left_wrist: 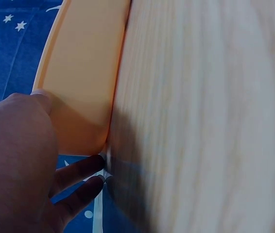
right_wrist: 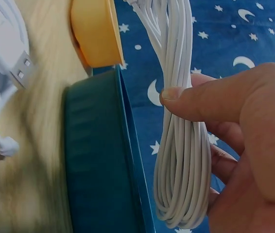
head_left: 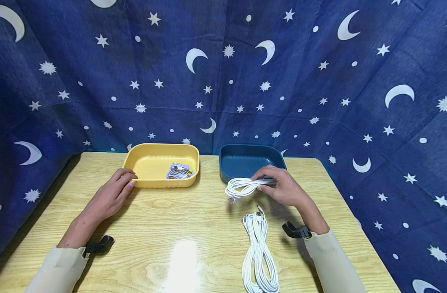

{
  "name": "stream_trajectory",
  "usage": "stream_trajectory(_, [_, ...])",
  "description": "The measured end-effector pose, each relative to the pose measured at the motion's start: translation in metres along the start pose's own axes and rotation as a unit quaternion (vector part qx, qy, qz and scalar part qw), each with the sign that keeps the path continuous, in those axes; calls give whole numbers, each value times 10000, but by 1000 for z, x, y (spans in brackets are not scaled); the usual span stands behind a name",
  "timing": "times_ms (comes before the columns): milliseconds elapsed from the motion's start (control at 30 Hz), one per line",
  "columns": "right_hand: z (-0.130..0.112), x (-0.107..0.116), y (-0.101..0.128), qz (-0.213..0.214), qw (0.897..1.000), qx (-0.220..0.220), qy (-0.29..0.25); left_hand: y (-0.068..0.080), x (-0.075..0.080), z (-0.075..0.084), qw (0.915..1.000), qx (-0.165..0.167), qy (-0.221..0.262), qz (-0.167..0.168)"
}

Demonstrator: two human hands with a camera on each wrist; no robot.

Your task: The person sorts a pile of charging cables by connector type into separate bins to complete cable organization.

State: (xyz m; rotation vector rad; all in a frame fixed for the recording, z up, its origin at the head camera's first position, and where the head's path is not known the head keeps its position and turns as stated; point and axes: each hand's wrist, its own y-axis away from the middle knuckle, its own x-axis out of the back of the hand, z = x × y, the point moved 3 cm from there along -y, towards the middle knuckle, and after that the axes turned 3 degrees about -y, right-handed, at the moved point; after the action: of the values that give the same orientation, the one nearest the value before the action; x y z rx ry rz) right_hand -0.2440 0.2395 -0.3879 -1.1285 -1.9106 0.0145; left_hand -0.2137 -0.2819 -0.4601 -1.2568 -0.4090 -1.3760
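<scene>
One cable coil (head_left: 244, 186), long axis left-right, pinched by right hand (head_left: 282, 188) before blue tray (head_left: 245, 160); left hand (head_left: 111, 196) relaxed, fingertips touching yellow tray (head_left: 150, 162).

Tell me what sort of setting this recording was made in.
Probably a staged tabletop recording booth, not a lived-in room: a blue star-and-moon cloth hangs round a wooden table, which bears only a yellow tray, a blue tray and coiled white cables.
</scene>
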Motion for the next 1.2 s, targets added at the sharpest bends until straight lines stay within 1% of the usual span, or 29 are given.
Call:
stream_trajectory(167, [8,5,-7,192,9991,-382,-76,0,0,0,10000,11,-4,-9])
stream_trajectory(367, [17,7,-15,501,9956,-791,26,0,0,0,10000,29,4,-25])
stream_trajectory(500, [23,8,-20,629,9932,-969,141,0,0,0,10000,67,10,-48])
stream_trajectory(700, [30,8,-25,722,9890,-1221,420,0,-2,-1,10000,92,-2,-31])
stream_trajectory(833, [40,6,-30,780,9858,-1392,525,0,0,-1,10000,23,13,-17])
stream_trajectory(1033, [53,2,-33,743,9815,-1614,712,0,-1,-2,9999,82,9,-74])
stream_trajectory(1200, [59,0,-37,744,9785,-1716,873,0,-1,-1,10000,24,7,-25])
